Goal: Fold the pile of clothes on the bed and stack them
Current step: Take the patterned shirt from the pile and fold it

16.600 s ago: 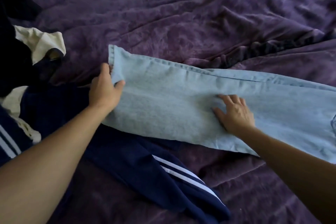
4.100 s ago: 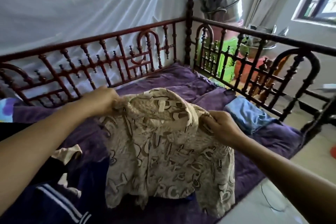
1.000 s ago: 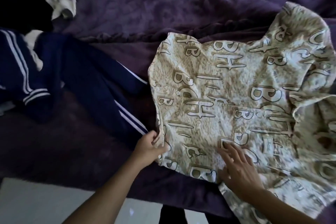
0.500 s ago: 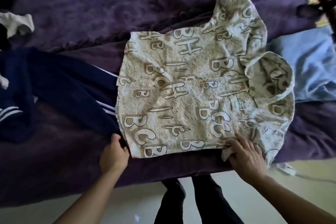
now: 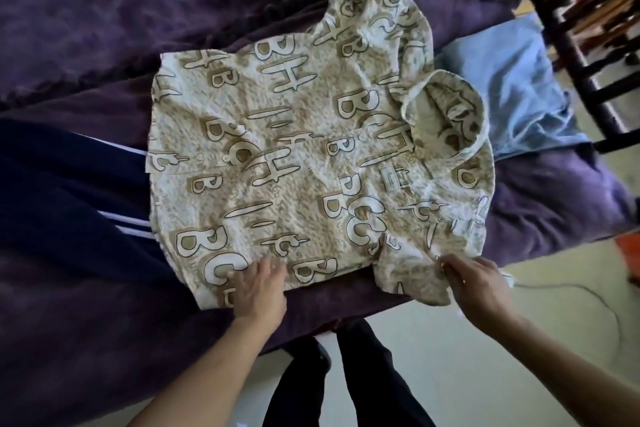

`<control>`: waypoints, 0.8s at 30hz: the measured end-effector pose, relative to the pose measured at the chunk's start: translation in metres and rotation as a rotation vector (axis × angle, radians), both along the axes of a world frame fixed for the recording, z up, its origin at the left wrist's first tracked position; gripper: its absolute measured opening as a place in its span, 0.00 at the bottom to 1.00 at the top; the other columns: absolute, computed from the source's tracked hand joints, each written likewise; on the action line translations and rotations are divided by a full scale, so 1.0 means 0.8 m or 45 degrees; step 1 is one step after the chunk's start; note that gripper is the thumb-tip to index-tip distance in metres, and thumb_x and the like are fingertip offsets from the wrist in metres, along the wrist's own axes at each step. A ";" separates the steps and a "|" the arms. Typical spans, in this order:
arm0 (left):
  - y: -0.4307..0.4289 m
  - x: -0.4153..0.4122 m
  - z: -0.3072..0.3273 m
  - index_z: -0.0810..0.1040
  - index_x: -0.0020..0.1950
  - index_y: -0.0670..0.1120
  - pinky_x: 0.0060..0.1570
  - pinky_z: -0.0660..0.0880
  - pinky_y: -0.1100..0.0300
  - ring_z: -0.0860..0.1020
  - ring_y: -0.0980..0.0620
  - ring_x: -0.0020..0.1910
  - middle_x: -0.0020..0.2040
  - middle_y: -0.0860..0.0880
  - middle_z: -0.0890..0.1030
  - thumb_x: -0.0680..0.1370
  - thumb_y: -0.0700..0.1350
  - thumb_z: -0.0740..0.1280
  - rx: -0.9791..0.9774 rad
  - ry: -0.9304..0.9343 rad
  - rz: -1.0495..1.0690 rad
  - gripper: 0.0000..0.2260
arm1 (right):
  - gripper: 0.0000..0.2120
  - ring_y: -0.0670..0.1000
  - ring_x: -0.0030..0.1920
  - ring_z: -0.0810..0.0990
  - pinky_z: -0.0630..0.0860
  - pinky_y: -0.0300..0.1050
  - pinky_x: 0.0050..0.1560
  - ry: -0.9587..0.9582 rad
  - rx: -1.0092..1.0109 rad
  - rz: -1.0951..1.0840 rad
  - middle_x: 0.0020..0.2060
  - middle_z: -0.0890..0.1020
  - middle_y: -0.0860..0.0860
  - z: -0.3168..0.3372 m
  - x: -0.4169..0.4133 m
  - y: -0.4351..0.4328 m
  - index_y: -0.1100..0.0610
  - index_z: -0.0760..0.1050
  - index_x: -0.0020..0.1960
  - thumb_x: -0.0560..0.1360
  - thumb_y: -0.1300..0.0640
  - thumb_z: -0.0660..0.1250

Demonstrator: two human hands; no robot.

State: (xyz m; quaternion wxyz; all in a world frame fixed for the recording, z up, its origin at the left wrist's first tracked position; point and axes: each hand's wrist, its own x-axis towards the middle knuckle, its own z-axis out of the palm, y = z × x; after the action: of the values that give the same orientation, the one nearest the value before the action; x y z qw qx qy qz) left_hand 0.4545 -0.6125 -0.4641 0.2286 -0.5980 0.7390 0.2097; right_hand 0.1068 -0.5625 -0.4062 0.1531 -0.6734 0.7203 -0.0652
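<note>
Your cream lettered shirt (image 5: 294,156) lies spread flat on the purple-covered bed (image 5: 86,28), collar toward the right, near the bed's front edge. Your left hand (image 5: 258,291) rests on the near hem with fingers straight, pressing the cloth down. Your right hand (image 5: 474,284) pinches the near sleeve between curled fingers. Navy striped track pants (image 5: 69,191) lie to the left, their edge under the shirt. Folded light-blue jeans (image 5: 509,90) sit just beside the collar, by the dark bed rail (image 5: 568,38).
</note>
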 end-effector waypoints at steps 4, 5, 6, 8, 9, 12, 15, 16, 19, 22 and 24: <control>-0.031 0.011 0.002 0.76 0.59 0.52 0.53 0.71 0.52 0.76 0.47 0.55 0.56 0.50 0.79 0.77 0.40 0.58 -0.034 0.073 0.202 0.15 | 0.07 0.49 0.38 0.78 0.73 0.42 0.40 -0.389 -0.015 -0.574 0.37 0.80 0.51 0.024 -0.014 -0.071 0.50 0.74 0.48 0.77 0.56 0.58; -0.042 0.016 0.007 0.77 0.57 0.51 0.48 0.74 0.53 0.78 0.45 0.51 0.53 0.49 0.81 0.77 0.40 0.58 -0.039 0.131 0.320 0.14 | 0.08 0.46 0.39 0.78 0.72 0.40 0.41 -0.460 -0.040 -0.613 0.39 0.80 0.50 0.030 -0.015 -0.098 0.50 0.75 0.49 0.77 0.57 0.58; -0.055 0.024 0.012 0.77 0.57 0.50 0.43 0.75 0.53 0.79 0.44 0.48 0.50 0.48 0.82 0.77 0.40 0.58 -0.062 0.203 0.421 0.13 | 0.08 0.46 0.41 0.77 0.71 0.40 0.42 -0.483 -0.049 -0.590 0.39 0.80 0.49 0.035 -0.015 -0.128 0.51 0.76 0.49 0.78 0.58 0.59; -0.085 0.041 0.025 0.76 0.55 0.49 0.37 0.73 0.54 0.80 0.43 0.44 0.46 0.47 0.82 0.78 0.44 0.57 -0.150 0.332 0.468 0.10 | 0.10 0.50 0.38 0.77 0.70 0.44 0.37 -0.499 0.030 -0.492 0.34 0.79 0.49 0.040 -0.015 -0.193 0.54 0.77 0.43 0.80 0.58 0.60; -0.102 0.050 0.035 0.74 0.52 0.49 0.35 0.72 0.55 0.79 0.44 0.41 0.42 0.48 0.81 0.78 0.47 0.57 -0.191 0.378 0.422 0.08 | 0.13 0.50 0.34 0.77 0.71 0.44 0.32 -0.555 0.118 -0.470 0.29 0.78 0.47 0.045 -0.012 -0.228 0.53 0.76 0.38 0.80 0.54 0.60; -0.156 0.071 0.071 0.69 0.51 0.54 0.31 0.67 0.59 0.76 0.51 0.33 0.36 0.57 0.75 0.75 0.60 0.61 -0.201 0.402 0.154 0.12 | 0.18 0.45 0.36 0.80 0.76 0.43 0.40 -0.807 0.483 -0.393 0.35 0.80 0.42 0.065 -0.006 -0.329 0.44 0.78 0.41 0.74 0.32 0.60; -0.213 0.080 0.091 0.73 0.55 0.52 0.32 0.65 0.60 0.77 0.51 0.35 0.42 0.55 0.79 0.73 0.57 0.68 -0.190 0.296 0.071 0.15 | 0.29 0.44 0.37 0.82 0.76 0.43 0.41 -0.879 0.734 -0.090 0.37 0.84 0.45 0.082 -0.012 -0.425 0.48 0.80 0.50 0.63 0.25 0.65; -0.232 0.083 0.093 0.75 0.54 0.51 0.32 0.66 0.60 0.77 0.51 0.36 0.41 0.53 0.80 0.73 0.52 0.70 -0.216 0.298 0.152 0.12 | 0.28 0.45 0.39 0.83 0.77 0.43 0.41 -0.851 0.771 0.005 0.39 0.85 0.47 0.086 -0.013 -0.455 0.49 0.81 0.51 0.63 0.29 0.70; -0.293 0.099 0.094 0.79 0.48 0.45 0.35 0.73 0.55 0.80 0.44 0.39 0.38 0.49 0.81 0.73 0.45 0.71 -0.290 0.352 0.564 0.06 | 0.23 0.53 0.48 0.82 0.79 0.49 0.48 -0.656 0.788 0.226 0.49 0.83 0.51 0.080 -0.016 -0.538 0.51 0.76 0.63 0.70 0.46 0.74; -0.350 0.119 0.082 0.79 0.50 0.43 0.40 0.74 0.50 0.79 0.37 0.44 0.42 0.41 0.82 0.73 0.42 0.69 -0.475 0.254 0.772 0.07 | 0.27 0.49 0.40 0.80 0.78 0.39 0.38 -0.781 0.599 0.013 0.48 0.81 0.53 0.060 -0.013 -0.601 0.54 0.72 0.69 0.72 0.52 0.73; -0.377 0.132 0.070 0.79 0.53 0.44 0.43 0.74 0.49 0.79 0.35 0.47 0.46 0.38 0.82 0.73 0.39 0.67 -0.544 0.131 0.875 0.09 | 0.28 0.47 0.36 0.78 0.75 0.38 0.34 -0.945 0.471 -0.203 0.47 0.81 0.54 0.042 -0.010 -0.630 0.53 0.74 0.66 0.69 0.48 0.76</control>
State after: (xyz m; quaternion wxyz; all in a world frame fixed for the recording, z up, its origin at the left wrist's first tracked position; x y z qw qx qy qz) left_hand 0.5600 -0.9140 -0.4084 -0.0215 -0.8329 0.5335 0.1455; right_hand 0.0991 -1.0666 -0.3723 0.5150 -0.5075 0.6657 -0.1846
